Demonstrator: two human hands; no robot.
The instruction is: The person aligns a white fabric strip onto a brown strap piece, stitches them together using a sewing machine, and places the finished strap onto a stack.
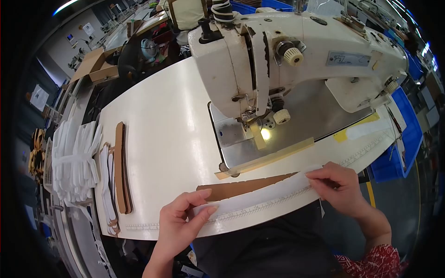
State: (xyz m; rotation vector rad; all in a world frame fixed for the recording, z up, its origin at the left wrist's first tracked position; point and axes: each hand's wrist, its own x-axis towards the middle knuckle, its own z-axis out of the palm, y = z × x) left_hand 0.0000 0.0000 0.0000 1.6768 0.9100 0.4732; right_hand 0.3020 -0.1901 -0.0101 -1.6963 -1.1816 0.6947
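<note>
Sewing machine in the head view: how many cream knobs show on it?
3: the upper knob on the front of the sewing machine, the lower knob below it, the right-hand knob near the right end. Others may be hidden.

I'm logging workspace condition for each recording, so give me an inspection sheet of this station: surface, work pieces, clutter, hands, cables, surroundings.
Surface: pale tabletop, ruler scale along the near edge, yellow tape by the sewing machine.
Job's things: white strip partly covering a brown piece.
Clutter: brown strips stacked at the left, beside a white bundle.
Hands: left hand holds the white strip's left end; right hand pinches its right end.
Cables: none identifiable for certain.
Surroundings: blue bin beyond the table's right edge, open cardboard box at far left; edges dark and distorted.
</note>
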